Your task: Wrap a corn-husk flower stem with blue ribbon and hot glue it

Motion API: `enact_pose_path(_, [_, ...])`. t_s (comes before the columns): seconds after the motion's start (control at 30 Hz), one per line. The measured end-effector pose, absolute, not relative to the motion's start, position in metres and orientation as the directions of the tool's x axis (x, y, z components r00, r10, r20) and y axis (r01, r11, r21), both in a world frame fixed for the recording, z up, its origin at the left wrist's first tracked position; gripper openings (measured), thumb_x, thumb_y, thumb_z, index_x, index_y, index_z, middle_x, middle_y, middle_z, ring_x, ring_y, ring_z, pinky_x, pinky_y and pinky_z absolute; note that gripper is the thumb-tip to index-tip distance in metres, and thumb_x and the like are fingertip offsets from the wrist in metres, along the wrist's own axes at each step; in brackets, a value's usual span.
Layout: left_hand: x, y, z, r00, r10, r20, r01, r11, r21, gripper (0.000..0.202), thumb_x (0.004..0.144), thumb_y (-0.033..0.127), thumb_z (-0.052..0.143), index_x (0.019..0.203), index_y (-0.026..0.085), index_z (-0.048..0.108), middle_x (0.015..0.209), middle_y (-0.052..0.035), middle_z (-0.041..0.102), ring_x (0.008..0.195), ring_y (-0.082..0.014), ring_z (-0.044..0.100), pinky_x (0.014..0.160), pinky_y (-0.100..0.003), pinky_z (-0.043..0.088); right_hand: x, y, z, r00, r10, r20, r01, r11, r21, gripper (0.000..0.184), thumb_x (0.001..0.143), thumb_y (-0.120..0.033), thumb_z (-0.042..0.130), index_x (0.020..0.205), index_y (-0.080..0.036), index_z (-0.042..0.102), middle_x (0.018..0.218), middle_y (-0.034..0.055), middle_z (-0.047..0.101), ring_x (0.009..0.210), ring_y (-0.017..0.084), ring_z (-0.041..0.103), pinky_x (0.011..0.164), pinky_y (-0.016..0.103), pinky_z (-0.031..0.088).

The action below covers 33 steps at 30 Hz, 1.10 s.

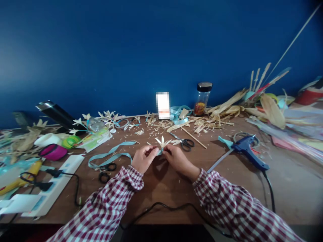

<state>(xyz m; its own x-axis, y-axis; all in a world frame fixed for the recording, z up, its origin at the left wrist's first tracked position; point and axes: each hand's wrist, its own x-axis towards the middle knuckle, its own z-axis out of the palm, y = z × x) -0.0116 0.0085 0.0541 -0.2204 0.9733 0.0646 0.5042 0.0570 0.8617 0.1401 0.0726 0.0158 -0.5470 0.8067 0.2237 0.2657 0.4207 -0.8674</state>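
My left hand (143, 158) and my right hand (176, 158) meet over the middle of the brown table (156, 188). Both pinch a small pale straw flower (162, 143) whose pointed petals stick up between the fingertips, with a bit of light blue ribbon at its base. Fingers of both hands are curled closed on it. Red-and-white checked sleeves cover both forearms. A light blue ribbon (111, 155) lies in a loop just left of my left hand. Black-handled scissors (183, 142) lie just beyond my right hand.
A blue glue gun (248, 150) with black cord lies to the right. Dried husk leaves (227, 111) and scraps pile at the back, beside a glass jar (202, 99). Finished straw flowers (108, 117), a white power strip (50, 188), a second scissors (107, 169) and a pink roll (52, 152) crowd the left.
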Motion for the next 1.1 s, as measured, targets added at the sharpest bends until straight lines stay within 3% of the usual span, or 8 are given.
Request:
enact_pose_path(0.07, [-0.011,0.009,0.057,-0.191,0.974,0.124,0.580,0.010,0.815,0.037,0.083,0.043,0.056,0.100,0.013,0.068,0.090,-0.0089,0.072,0.079,-0.0190,0.066,0.070,-0.027,0.051,0.139,0.072,0.015,-0.542,0.809,0.228,0.276,0.428,-0.861,0.013,0.083,-0.014,0.050,0.071,-0.018,0.053,0.065,0.0010,0.058,0.059,0.014,0.051,0.055,0.024,0.038])
enact_pose_path(0.2, [-0.010,0.006,0.054,-0.171,0.949,0.266,0.739,-0.056,0.672,0.028,0.084,0.038,0.055,0.093,0.015,0.068,0.091,-0.0092,0.070,0.083,-0.0200,0.065,0.076,-0.031,0.051,0.139,0.071,0.014,-0.543,0.805,0.237,0.287,0.444,-0.849,0.017,0.084,-0.014,0.046,0.069,-0.019,0.048,0.062,-0.0002,0.055,0.058,0.014,0.049,0.054,0.024,0.037])
enact_pose_path(0.4, [-0.008,-0.001,0.048,-0.224,0.896,0.382,0.797,-0.058,0.602,0.020,0.084,0.026,0.052,0.095,0.017,0.067,0.099,-0.0102,0.067,0.097,-0.0230,0.061,0.092,-0.039,0.044,0.137,0.072,0.012,-0.520,0.819,0.244,0.321,0.452,-0.832,0.018,0.084,-0.012,0.043,0.068,-0.018,0.048,0.063,0.0025,0.054,0.058,0.016,0.048,0.058,0.028,0.037])
enact_pose_path(0.57, [-0.002,0.008,0.044,-0.204,0.927,0.314,0.773,-0.044,0.633,0.022,0.080,0.019,0.057,0.099,0.017,0.068,0.105,-0.0096,0.069,0.103,-0.0231,0.061,0.096,-0.037,0.044,0.136,0.072,0.010,-0.514,0.828,0.222,0.291,0.412,-0.863,0.016,0.084,-0.014,0.044,0.072,-0.017,0.054,0.065,0.0038,0.059,0.060,0.016,0.053,0.058,0.028,0.039])
enact_pose_path(0.73, [0.005,0.012,0.046,-0.211,0.963,0.166,0.702,0.031,0.711,0.030,0.073,0.018,0.065,0.103,0.016,0.068,0.099,-0.0066,0.074,0.091,-0.0188,0.068,0.083,-0.025,0.051,0.138,0.072,0.011,-0.516,0.834,0.194,0.225,0.351,-0.909,0.017,0.082,-0.020,0.047,0.076,-0.015,0.062,0.064,0.0040,0.064,0.057,0.016,0.056,0.054,0.026,0.041])
enact_pose_path(0.9, [0.009,0.011,0.048,-0.294,0.952,0.091,0.671,0.138,0.729,0.024,0.069,0.024,0.069,0.091,0.015,0.073,0.084,-0.0056,0.075,0.083,-0.0217,0.069,0.076,-0.027,0.051,0.140,0.073,0.013,-0.513,0.834,0.202,0.185,0.338,-0.923,0.021,0.080,-0.022,0.048,0.079,-0.013,0.068,0.061,0.0024,0.063,0.055,0.015,0.055,0.053,0.025,0.041])
enact_pose_path(1.1, [0.015,0.015,0.047,-0.396,0.918,0.028,0.599,0.235,0.766,0.021,0.070,0.024,0.070,0.089,0.015,0.074,0.085,-0.0067,0.075,0.089,-0.0231,0.067,0.080,-0.028,0.048,0.140,0.073,0.011,-0.493,0.837,0.237,0.174,0.362,-0.916,0.021,0.076,-0.015,0.048,0.078,-0.015,0.068,0.064,0.0036,0.066,0.063,0.018,0.060,0.058,0.027,0.045])
